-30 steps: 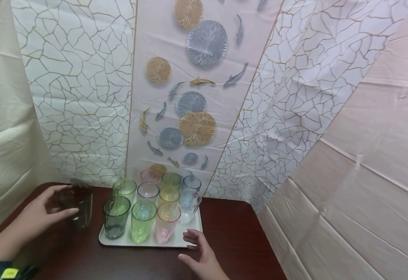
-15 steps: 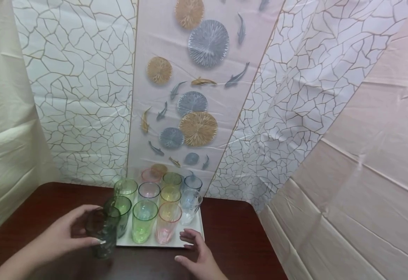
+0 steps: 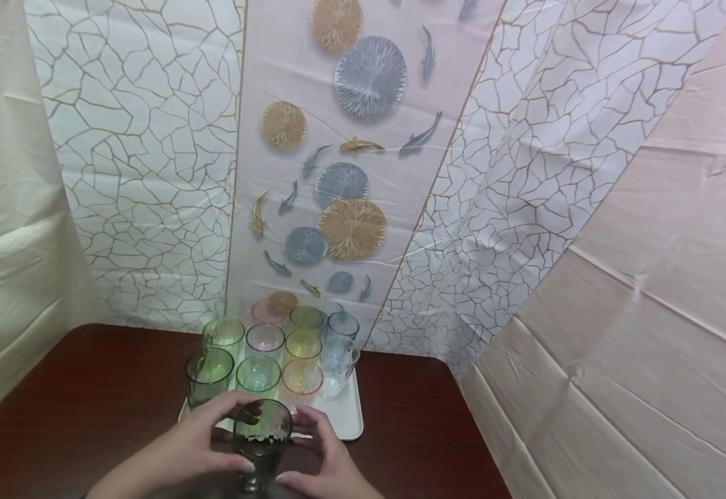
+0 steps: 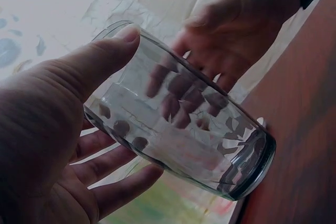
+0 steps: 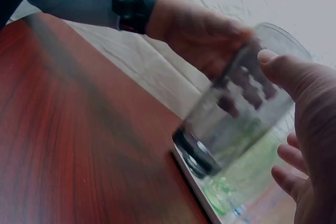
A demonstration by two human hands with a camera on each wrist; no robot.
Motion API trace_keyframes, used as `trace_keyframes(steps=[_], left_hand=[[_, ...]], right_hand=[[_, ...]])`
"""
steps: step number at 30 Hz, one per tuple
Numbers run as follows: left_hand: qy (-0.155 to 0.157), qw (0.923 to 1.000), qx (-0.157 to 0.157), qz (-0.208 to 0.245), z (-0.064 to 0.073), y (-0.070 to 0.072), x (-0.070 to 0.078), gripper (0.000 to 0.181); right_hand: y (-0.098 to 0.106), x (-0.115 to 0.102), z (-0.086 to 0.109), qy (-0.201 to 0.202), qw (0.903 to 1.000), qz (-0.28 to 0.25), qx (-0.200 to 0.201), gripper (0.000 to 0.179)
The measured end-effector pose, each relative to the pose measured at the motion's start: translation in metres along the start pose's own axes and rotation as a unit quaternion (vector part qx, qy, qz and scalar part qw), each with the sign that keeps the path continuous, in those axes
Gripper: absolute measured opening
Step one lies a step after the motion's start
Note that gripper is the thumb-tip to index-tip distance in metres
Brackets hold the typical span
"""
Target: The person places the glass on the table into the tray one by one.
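A smoky grey glass tumbler (image 3: 263, 447) is held upright over the table's near edge, in front of the tray. My left hand (image 3: 197, 447) grips it from the left; in the left wrist view its thumb lies by the rim and its fingers curve around the lower side of the glass (image 4: 173, 114). On the other side, my right hand (image 3: 328, 461) reaches close to the tumbler with spread, relaxed fingers. The right wrist view shows the right thumb (image 5: 283, 72) overlapping the glass (image 5: 231, 114) near its rim, while the other fingers stand apart from it.
Behind the hands, a white tray (image 3: 349, 419) carries several coloured tumblers in rows, among them a dark green one (image 3: 209, 378), a yellow one (image 3: 303, 344) and a clear one (image 3: 339, 360). Patterned cloth (image 3: 138, 173) hangs behind the dark red table (image 3: 101, 402).
The left hand has carried the grey tumbler from the tray's left side rightward and nearer, to in front of the tray. The right hand has moved slightly left, beside the glass.
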State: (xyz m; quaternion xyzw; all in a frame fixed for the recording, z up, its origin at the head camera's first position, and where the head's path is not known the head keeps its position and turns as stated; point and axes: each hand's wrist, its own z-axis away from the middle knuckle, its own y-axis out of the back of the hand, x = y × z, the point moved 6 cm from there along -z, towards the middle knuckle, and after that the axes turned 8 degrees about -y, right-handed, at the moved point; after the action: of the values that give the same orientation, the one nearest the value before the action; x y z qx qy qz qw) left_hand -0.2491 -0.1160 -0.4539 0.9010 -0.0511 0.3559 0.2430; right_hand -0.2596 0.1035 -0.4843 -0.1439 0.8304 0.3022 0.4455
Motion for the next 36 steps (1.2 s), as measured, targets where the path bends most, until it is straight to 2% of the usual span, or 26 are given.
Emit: trace_keyframes(steps=[6,11,13,16,18,20,23,25,31,33,36], left_hand=[[0.010,0.9997,-0.015,0.017,-0.003,-0.015,0.000,0.074],[0.011,0.9991,-0.030,0.028,-0.003,-0.021,0.001,0.073],[0.014,0.9992,-0.033,0.015,-0.002,-0.021,0.001,0.074],[0.022,0.9981,-0.032,-0.047,0.002,-0.016,0.000,0.076],[0.039,0.9949,-0.032,-0.087,0.006,-0.011,-0.002,0.078],[0.056,0.9904,-0.026,-0.124,0.012,-0.004,-0.006,0.079],[0.075,0.9885,-0.014,-0.131,0.021,0.006,-0.013,0.077],[0.076,0.9880,-0.001,-0.135,0.026,0.012,-0.016,0.075],[0.080,0.9843,0.021,-0.156,0.041,0.027,-0.022,0.074],[0.090,0.9848,0.019,-0.147,0.044,0.028,-0.024,0.074],[0.096,0.9865,0.018,-0.131,0.047,0.028,-0.026,0.073]], right_hand=[[-0.011,-0.001,-0.002,-0.066,0.9975,-0.020,-0.016,0.092],[-0.014,-0.003,-0.002,-0.068,0.9973,-0.022,-0.017,0.089],[-0.013,-0.003,-0.002,-0.064,0.9976,-0.023,-0.016,0.088],[-0.010,-0.002,-0.001,-0.056,0.9983,-0.016,-0.010,0.087],[-0.005,0.000,0.001,-0.056,0.9984,-0.012,-0.002,0.086],[0.002,0.003,0.004,-0.061,0.9981,-0.006,0.012,0.085],[0.021,0.010,0.012,-0.084,0.9954,0.005,0.046,0.084],[0.038,0.014,0.017,-0.104,0.9913,0.019,0.078,0.084],[0.092,0.027,0.029,-0.178,0.9628,0.069,0.191,0.083],[0.104,0.032,0.030,-0.195,0.9528,0.094,0.213,0.082],[0.113,0.039,0.027,-0.198,0.9494,0.106,0.219,0.080]])
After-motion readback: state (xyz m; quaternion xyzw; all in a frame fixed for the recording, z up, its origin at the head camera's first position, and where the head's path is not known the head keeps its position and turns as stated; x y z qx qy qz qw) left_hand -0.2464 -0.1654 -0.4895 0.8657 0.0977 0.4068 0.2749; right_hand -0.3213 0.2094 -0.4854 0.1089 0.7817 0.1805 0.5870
